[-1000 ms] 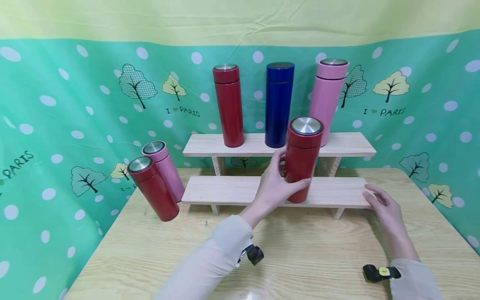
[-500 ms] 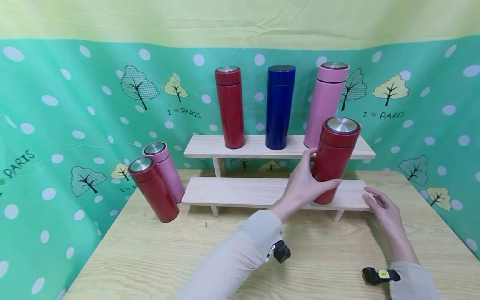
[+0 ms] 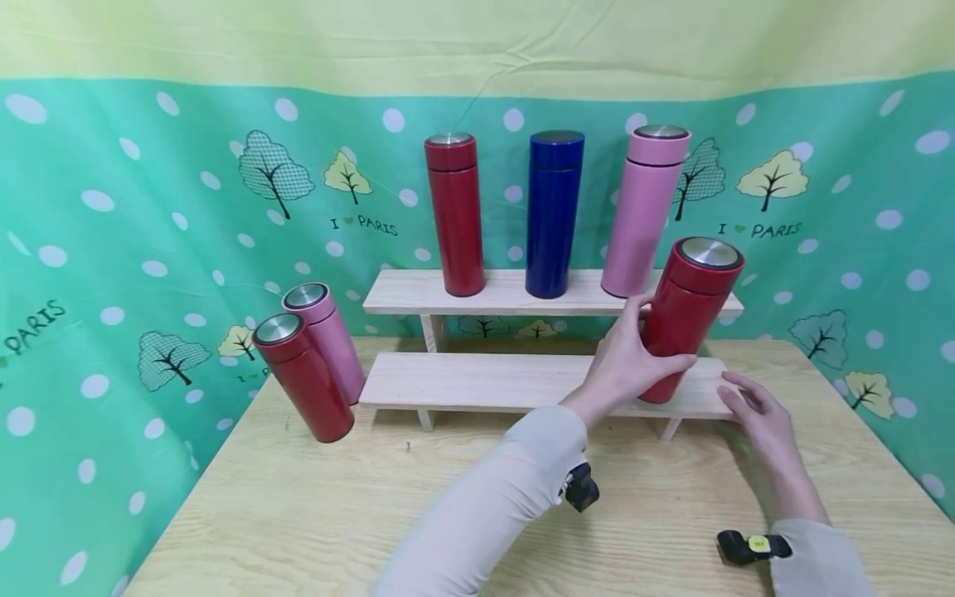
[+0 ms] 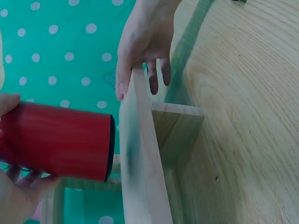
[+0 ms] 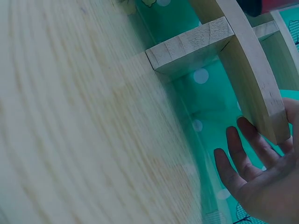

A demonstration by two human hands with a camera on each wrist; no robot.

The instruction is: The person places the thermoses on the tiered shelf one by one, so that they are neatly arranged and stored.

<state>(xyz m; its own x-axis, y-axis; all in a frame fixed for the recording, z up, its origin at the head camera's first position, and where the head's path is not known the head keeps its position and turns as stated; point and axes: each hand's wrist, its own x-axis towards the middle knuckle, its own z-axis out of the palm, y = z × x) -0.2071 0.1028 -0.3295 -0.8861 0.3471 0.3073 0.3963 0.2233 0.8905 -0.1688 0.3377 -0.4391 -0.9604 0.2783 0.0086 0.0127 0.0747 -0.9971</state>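
Note:
My left hand [image 3: 619,361] grips a red thermos bottle [image 3: 685,319] around its side. The bottle has a silver lid and leans slightly to the right in the head view. Its dark base is close over the right end of the lower wooden shelf [image 3: 470,381], with a narrow gap showing in the left wrist view. At that shelf's right end, my right hand [image 3: 768,423] straddles the board [image 4: 145,140]. One finger lies along the top face, and other fingers [image 5: 236,151] spread out below the board, seen from the right wrist.
Red [image 3: 457,215], blue [image 3: 554,215] and pink [image 3: 643,215] bottles stand in a row on the upper shelf [image 3: 507,292]. Left of the shelves, another red bottle [image 3: 306,381] and a pink one [image 3: 334,340] stand on the table [image 3: 313,514]. A patterned green cloth [image 3: 82,249] hangs behind.
My left hand has carried the red thermos bottle rightward along the lower shelf, from near its middle to its right end. My right hand has stayed at the shelf's end.

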